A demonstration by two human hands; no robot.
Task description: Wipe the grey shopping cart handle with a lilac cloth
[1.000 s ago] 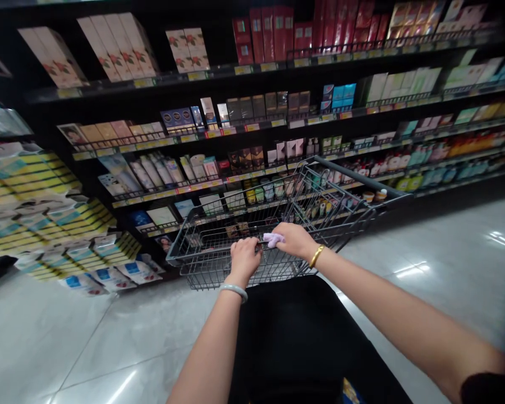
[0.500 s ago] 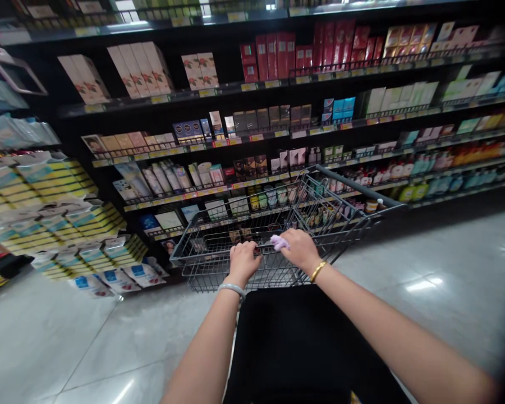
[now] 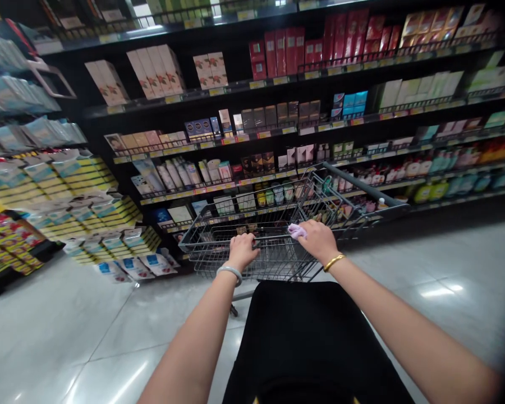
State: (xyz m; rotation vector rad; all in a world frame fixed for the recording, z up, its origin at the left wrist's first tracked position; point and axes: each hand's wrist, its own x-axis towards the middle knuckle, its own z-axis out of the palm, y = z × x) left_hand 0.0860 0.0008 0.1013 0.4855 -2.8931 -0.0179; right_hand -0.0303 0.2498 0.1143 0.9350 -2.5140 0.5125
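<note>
A grey wire shopping cart (image 3: 188,243) stands sideways before me, its handle bar (image 3: 357,182) at the right. My left hand (image 3: 241,251) grips the near top rim of the cart with its fingers curled over the wire. Farther right, my right hand (image 3: 318,240) is closed on a small light purple cloth (image 3: 297,230), pressed against the same rim. A pale bangle circles my left wrist and a gold one my right. Through the wires, the basket shows mostly bare mesh.
Shelves of boxed and bottled goods (image 3: 273,115) run behind the cart. At the left stands a display of yellow-striped packs (image 3: 84,174), with red and yellow packets (image 3: 8,235) beside it. Grey shiny floor (image 3: 88,320) stretches around the cart.
My right hand has slid to the right along the cart rim with the cloth, so the hands are farther apart. The left hand keeps its grip. The view has shifted slightly left.
</note>
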